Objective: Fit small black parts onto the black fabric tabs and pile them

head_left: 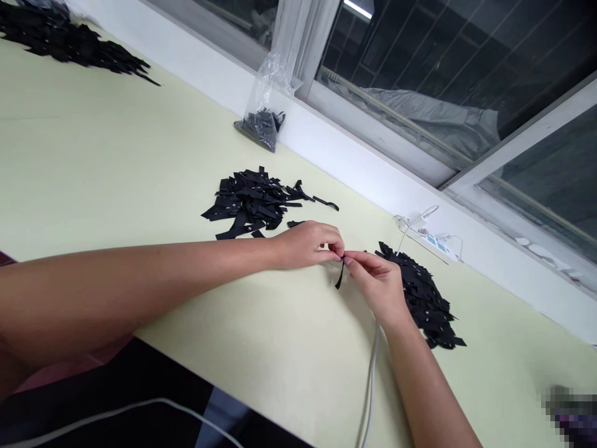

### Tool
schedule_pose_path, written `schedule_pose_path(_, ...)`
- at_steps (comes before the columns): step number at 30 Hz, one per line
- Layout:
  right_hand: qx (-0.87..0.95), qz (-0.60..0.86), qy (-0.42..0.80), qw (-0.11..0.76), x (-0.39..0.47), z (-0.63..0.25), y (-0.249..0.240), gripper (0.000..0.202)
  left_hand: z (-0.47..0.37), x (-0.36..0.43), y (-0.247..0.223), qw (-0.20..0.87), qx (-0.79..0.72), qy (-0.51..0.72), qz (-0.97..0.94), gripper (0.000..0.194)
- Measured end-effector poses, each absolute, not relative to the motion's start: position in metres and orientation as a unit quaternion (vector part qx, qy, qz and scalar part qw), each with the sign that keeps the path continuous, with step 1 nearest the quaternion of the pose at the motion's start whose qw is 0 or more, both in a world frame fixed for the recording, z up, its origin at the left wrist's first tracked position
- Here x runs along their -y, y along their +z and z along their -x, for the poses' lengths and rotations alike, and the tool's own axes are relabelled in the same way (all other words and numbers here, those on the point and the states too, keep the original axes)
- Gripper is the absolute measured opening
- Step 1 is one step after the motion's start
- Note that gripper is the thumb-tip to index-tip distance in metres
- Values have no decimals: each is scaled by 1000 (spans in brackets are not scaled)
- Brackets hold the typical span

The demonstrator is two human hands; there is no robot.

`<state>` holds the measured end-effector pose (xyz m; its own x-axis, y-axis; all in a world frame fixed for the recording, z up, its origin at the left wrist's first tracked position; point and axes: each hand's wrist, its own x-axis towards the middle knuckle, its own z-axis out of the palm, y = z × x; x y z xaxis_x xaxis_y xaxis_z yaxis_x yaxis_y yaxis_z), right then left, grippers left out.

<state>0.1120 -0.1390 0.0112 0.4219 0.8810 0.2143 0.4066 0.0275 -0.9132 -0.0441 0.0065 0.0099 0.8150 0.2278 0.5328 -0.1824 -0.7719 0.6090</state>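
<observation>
Black strip (340,274): short, narrow, flat, looks like woven ribbon or label tape; hangs limp from the fingertips just above the tabletop (116,162), between two heaps. Left hand (305,244) and right hand (379,281) meet at its upper end, both pinched shut on it, fingertips touching.

Judged step: one piece being worked, probably folded or checked at its top end; fine pinch control is what the handling calls for, since the strip is thin and floppy.

Left heap (254,202): loose, flat strips spread out, matte black. Right heap (424,298): denser mound just behind the right hand, small pale specks on pieces. Clear plastic bag (267,109) of dark bits leans at the white sill. Third dark pile (65,37) far corner. Tabletop pale yellow-green, smooth. Grey cable (370,379) runs under the right wrist.
</observation>
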Motion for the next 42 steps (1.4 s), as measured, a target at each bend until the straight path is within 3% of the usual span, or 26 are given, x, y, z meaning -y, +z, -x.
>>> schedule_pose_path(11, 536, 649, 214, 495, 141, -113, 13, 26, 43, -6, 8, 335, -31, 325, -884, 6)
schedule_pose_path(27, 514, 642, 214, 527, 139, -109, 11, 26, 43, -2, 9, 329, -47, 342, -879, 5)
schedule_pose_path(39, 515, 662, 210, 501, 137, -104, 10, 37, 43, -1, 8, 337, -36, 310, -888, 4)
schedule_pose_path(42, 521, 654, 221, 502, 136, -102, 11, 32, 44, 0, 8, 357, -27, 292, -887, 5)
